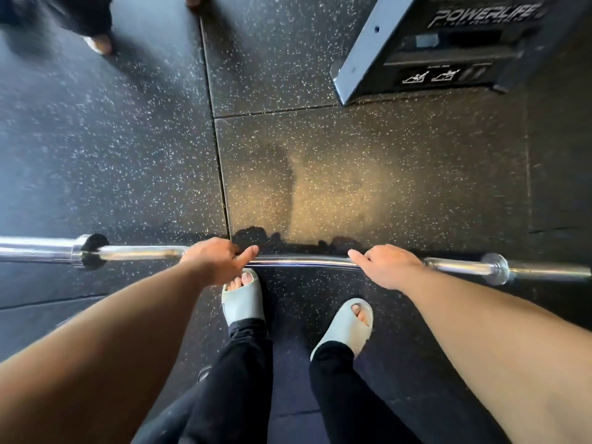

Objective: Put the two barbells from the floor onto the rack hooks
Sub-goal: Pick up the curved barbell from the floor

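A: Head view, looking straight down. What worries you here?

B: The feet. The barbell [304, 262] is held crosswise just ahead of two open-toed slides [243, 302], and the toes of the slide on the left hand's side sit almost directly under the shaft. If it slipped, I'd expect it to land on bare toes.

A: And the grip?

B: The left hand [213, 261] and the right hand [389, 267] are both curled over the shaft from above, each grip clasping the barbell, but both thumbs lie stretched along the bar, not wrapped under it. On smooth chrome that looks like a hold that could roll out.

A: Anything else near the barbell?

B: Beyond it and toward the right hand's side, a dark machine base [426, 49] juts out; a long bar swung around could clip it. Another person's foot [99, 43] is well beyond the left end.

A: The bar itself?

B: Bright chrome, unloaded, a collar [495, 269] outside each hand. Whether it's clear of the floor [128, 139] I can't tell. No rack hooks or second bar in sight.
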